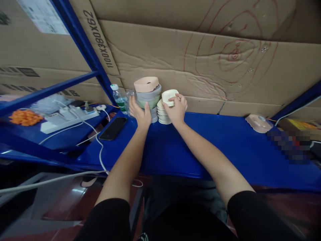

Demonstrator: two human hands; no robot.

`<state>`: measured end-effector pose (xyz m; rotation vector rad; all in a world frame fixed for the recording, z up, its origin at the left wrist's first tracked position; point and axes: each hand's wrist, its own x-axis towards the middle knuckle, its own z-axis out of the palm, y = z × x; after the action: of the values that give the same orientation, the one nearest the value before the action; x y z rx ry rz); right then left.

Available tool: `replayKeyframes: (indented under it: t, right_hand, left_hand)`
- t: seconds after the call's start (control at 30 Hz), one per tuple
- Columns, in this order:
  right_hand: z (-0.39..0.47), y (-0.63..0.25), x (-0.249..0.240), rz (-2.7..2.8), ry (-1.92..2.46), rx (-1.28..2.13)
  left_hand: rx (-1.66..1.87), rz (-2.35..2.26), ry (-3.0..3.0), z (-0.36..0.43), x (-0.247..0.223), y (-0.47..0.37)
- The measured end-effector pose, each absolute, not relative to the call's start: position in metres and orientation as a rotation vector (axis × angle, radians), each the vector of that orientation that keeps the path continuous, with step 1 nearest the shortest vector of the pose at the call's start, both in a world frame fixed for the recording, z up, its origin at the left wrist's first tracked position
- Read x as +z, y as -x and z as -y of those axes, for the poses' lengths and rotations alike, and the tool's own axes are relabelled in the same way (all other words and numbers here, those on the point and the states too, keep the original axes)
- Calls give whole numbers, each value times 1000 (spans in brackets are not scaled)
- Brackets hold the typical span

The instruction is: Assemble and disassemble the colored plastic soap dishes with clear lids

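Observation:
A stack of shallow bowl-like pieces stands at the back of the blue table, with a peach piece [146, 85] on top and grey [149, 96] and green pieces [148, 102] under it. My left hand [140, 113] is at the front of this stack, fingers stretched and thumb apart; whether it presses on the stack I cannot tell. Beside it rises a second stack of cream pieces [164, 116]. Above that stack, my right hand [178, 107] pinches a tilted cream dish [169, 95] by its edge. Its underside is partly hidden by my fingers.
A water bottle [119, 99] and a black phone [113, 128] are to the left on the blue table [200, 144]. White cables run past a power strip [70, 119]. At the right lies a pinkish piece [258, 123]. Cardboard [160, 50] stands behind.

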<state>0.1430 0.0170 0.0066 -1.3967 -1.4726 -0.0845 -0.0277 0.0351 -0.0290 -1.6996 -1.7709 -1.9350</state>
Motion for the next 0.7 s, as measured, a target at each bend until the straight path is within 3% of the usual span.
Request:
replayKeyframes:
  t: [0.7]
  right_hand:
    - [-17, -126, -9, 1657, 1448, -94]
  left_hand:
    - [-1909, 1792, 1757, -35, -33, 22]
